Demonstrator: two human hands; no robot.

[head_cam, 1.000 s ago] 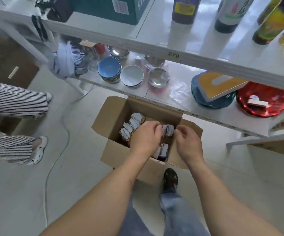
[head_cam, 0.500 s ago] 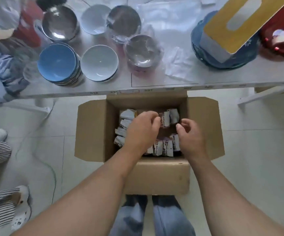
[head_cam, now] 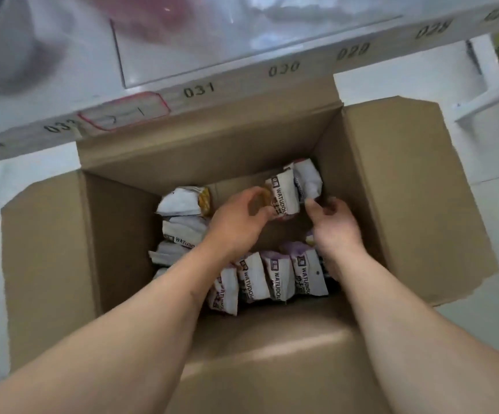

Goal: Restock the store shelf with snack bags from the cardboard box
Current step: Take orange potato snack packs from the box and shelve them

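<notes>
An open cardboard box (head_cam: 391, 186) stands on the floor under the shelf edge (head_cam: 242, 76). Inside it are white snack bags: a column along the left (head_cam: 182, 201), a row at the near side (head_cam: 275, 276), and two upright at the far right. My left hand (head_cam: 236, 225) reaches into the box and pinches the left edge of one upright bag (head_cam: 285, 192). My right hand (head_cam: 336, 228) is just right of it with fingers loosely curled. Its thumb tip is at the lower edge of the second bag (head_cam: 309, 180). It holds nothing that I can see.
The white shelf above carries number labels such as 031 (head_cam: 199, 89) along its front edge, and blurred dishes lie on it. The box flaps spread left (head_cam: 45, 249) and right (head_cam: 421, 189). Pale tiled floor (head_cam: 493, 294) surrounds the box.
The view has dropped much closer to the box. Both hands went deeper inside, and my left hand has taken hold of an upright bag at the far right.
</notes>
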